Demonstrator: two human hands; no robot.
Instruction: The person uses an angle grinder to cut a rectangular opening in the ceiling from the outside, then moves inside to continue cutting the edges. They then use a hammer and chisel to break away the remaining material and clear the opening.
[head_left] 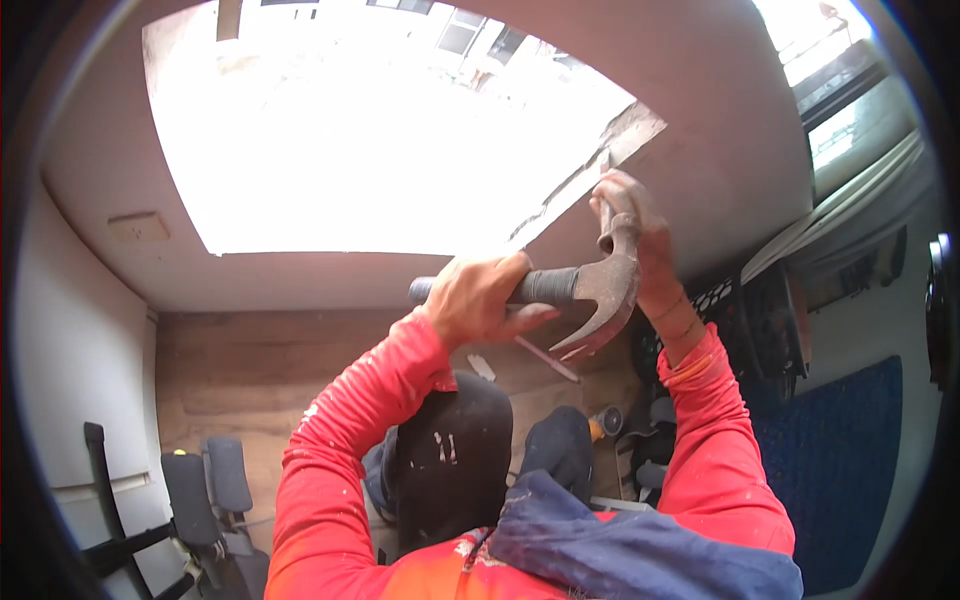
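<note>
My left hand [478, 298] is wrapped round the dark, ribbed handle of a claw hammer [612, 285]. The hammer's worn metal head lies to the right of that hand, claw curving down toward me. Its striking end is close to my right hand [637, 222], which is raised by the lower right edge of a bright window opening [380, 160]. Between the right hand's fingers is a slim chisel-like tool [605, 162], pointing up at the rough, broken edge. The fingers and hammer head cover much of it, and whether the hammer touches it I cannot tell.
A wall socket [138, 228] sits left of the opening. Below, a pale stick [548, 362] lies on the wooden floor [230, 350]. A yellow and grey power tool [605, 422] is beside my knee. Grey padded parts [228, 475] stand left; a blue panel [835, 470] is at right.
</note>
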